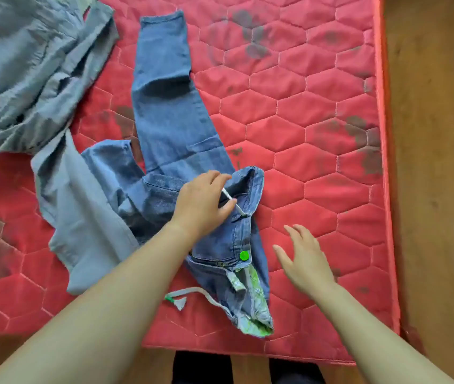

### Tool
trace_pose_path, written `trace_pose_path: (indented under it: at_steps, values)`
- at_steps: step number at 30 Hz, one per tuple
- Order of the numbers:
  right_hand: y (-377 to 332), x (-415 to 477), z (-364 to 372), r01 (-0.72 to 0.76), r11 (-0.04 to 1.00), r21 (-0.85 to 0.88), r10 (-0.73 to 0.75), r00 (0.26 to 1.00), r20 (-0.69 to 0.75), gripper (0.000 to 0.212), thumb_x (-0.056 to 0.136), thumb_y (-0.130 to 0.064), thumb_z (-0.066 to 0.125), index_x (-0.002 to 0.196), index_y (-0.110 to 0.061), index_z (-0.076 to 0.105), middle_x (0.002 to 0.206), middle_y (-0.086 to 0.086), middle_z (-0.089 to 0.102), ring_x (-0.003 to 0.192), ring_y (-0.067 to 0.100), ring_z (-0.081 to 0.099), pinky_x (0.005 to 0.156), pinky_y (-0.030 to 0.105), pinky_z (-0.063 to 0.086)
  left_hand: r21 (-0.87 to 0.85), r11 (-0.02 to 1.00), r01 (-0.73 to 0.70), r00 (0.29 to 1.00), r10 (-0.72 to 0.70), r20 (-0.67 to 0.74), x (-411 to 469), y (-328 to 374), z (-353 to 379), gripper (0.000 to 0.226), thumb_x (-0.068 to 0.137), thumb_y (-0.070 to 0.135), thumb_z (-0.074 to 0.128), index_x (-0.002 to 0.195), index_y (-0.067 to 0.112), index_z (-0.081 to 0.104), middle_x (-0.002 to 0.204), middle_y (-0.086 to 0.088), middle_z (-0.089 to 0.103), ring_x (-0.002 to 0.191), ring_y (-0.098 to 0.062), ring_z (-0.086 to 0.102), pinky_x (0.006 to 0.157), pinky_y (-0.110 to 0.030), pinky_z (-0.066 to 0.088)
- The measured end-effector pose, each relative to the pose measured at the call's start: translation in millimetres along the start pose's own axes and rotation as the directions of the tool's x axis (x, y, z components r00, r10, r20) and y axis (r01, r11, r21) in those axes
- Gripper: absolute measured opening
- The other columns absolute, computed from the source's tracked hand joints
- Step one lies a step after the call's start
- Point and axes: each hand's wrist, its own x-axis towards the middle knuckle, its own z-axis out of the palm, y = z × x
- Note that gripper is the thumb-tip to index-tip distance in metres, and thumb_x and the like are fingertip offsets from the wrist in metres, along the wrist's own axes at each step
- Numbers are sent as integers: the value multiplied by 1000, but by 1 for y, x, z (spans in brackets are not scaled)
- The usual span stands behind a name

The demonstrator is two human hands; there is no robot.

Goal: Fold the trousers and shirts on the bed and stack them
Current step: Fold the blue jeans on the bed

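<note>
Blue denim jeans (170, 120) lie on the red quilted mattress (317, 167), one leg stretched toward the far side, the other bunched to the left. The waistband with a green button (244, 255) and a white drawstring (192, 293) is near the front edge. My left hand (203, 203) rests on the jeans near the waist, fingers closed on a piece of white cord. My right hand (303, 259) hovers just right of the waistband, fingers spread, holding nothing. A light blue-grey garment (34, 65) lies crumpled at the left.
Part of the light blue garment (81, 217) trails toward the front beside the jeans. The mattress carries dark stains. Wooden floor (436, 162) runs along the right edge and the front. Dark feet (203, 367) show below the front edge.
</note>
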Motion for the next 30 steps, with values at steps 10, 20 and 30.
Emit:
trace_pose_path:
  at_steps: [10,20,30]
  values:
    - [-40,-13,77,-9,838,546,116,980,-162,47,89,-32,58,132,-18,47,124,-12,49,113,-1,46,95,12,32,-162,987,14,987,12,159,45,-30,63,57,86,46,55,135,29,32,117,-3,62,106,-30,57,72,-34,38]
    - [-79,-29,58,-94,790,606,237,958,-160,17,81,-22,70,73,-34,61,69,-23,63,65,-1,56,62,14,39,-406,913,-26,997,-3,-71,13,-59,-5,43,87,37,60,126,35,43,90,11,63,78,-14,57,64,-20,33]
    - [-118,75,-68,13,958,288,51,975,-216,28,80,-33,70,104,-21,62,98,-6,60,93,17,58,85,34,46,-499,821,278,924,-371,-95,19,-119,-71,33,91,28,56,120,20,45,101,-7,61,96,-28,56,81,-35,40]
